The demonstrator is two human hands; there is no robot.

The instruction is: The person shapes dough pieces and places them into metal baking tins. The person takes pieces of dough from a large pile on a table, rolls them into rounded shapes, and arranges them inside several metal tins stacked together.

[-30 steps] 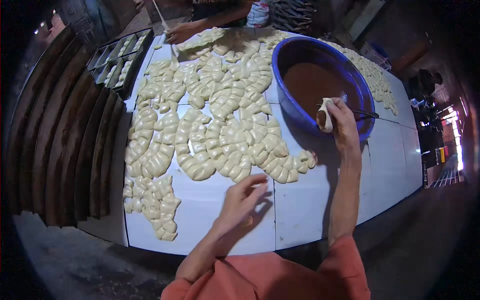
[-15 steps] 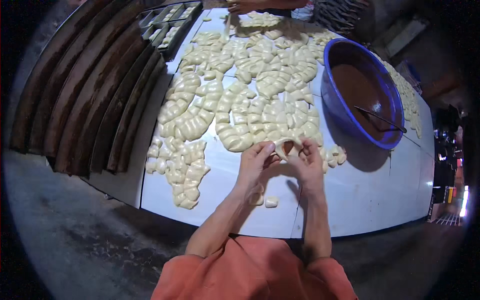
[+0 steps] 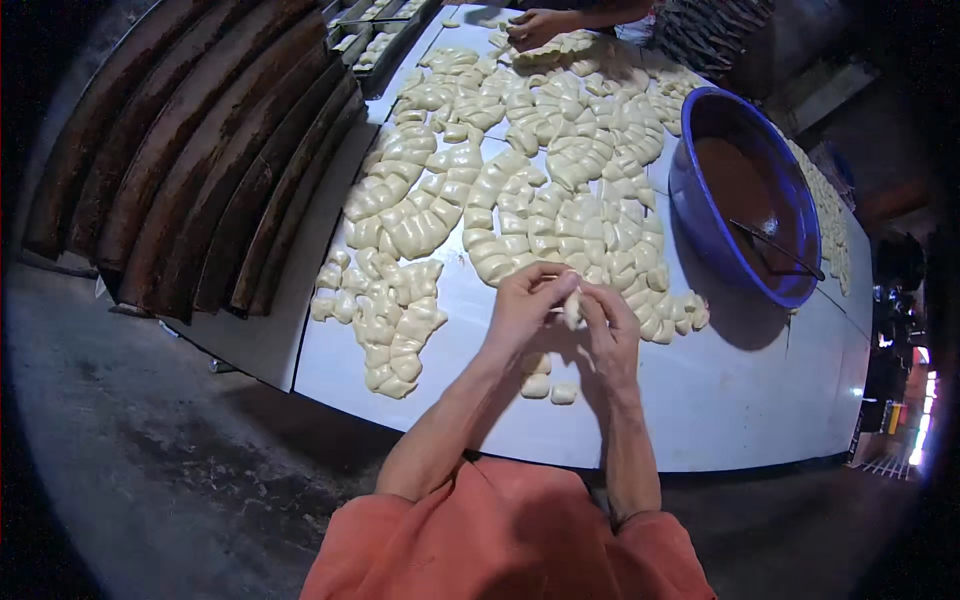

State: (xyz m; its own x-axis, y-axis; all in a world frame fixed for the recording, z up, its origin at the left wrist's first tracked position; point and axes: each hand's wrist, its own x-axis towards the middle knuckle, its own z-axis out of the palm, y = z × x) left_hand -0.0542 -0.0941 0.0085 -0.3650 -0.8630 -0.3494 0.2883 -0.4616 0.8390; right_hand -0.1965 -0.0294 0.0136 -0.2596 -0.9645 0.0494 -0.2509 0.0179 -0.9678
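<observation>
Near the middle of the white table (image 3: 750, 400), my left hand (image 3: 525, 310) and my right hand (image 3: 610, 330) pinch one pale dough piece (image 3: 572, 312) between their fingertips; no brown filling shows on it. Beneath and beside my hands lie small dough pieces (image 3: 563, 394). A broad spread of glossy, segmented pale dough (image 3: 600, 140) covers much of the table beyond them. To the right stands a blue plastic bowl (image 3: 690, 190) of brown filling, with a dark long-handled utensil (image 3: 775, 245) resting in it.
Curved, stained brown trays (image 3: 160, 190) are stacked along the left. Gridded metal tins (image 3: 370, 50) with dough pieces sit at the far left corner. Another person's hand (image 3: 535, 28) is over the dough at the far edge. A dark floor (image 3: 180, 430) surrounds the table.
My right hand has come from the bowl to join my left hand. The dough piece, showing brown filling earlier, is now folded closed. The view has shifted.
</observation>
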